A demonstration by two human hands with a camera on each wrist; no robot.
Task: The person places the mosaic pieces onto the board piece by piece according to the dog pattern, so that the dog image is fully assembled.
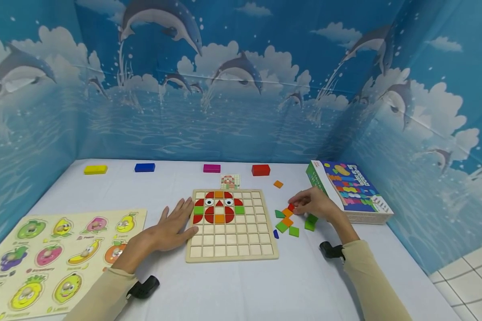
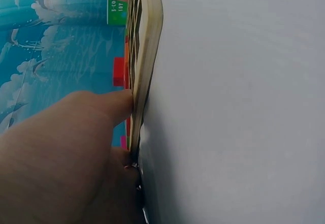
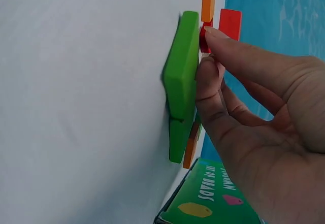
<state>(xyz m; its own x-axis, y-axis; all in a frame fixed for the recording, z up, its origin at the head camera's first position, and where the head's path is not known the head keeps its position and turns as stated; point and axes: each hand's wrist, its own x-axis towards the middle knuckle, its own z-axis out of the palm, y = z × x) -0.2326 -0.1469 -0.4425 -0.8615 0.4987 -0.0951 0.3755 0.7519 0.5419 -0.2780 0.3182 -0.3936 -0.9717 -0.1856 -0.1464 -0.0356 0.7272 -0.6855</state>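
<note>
A wooden grid board [image 1: 231, 225] lies on the white table, with red, orange and green tiles forming a face pattern [image 1: 218, 210] in its upper left. My left hand [image 1: 172, 227] lies flat with straight fingers against the board's left edge [image 2: 144, 66]. To the right of the board is a loose pile of green, orange and blue tiles [image 1: 288, 223]. My right hand [image 1: 315, 204] pinches a small red tile [image 1: 291, 207] at the top of that pile. In the right wrist view my fingertips [image 3: 208, 64] close on the red tile [image 3: 204, 37] beside a green tile [image 3: 182, 71].
A fruit peg puzzle [image 1: 52, 256] lies at the front left. Yellow [image 1: 95, 169], blue [image 1: 144, 167], magenta [image 1: 211, 168] and red [image 1: 260, 170] blocks line the back edge. A pattern card [image 1: 230, 181], a lone orange tile [image 1: 278, 183] and a colourful game box [image 1: 349, 191] sit at the right.
</note>
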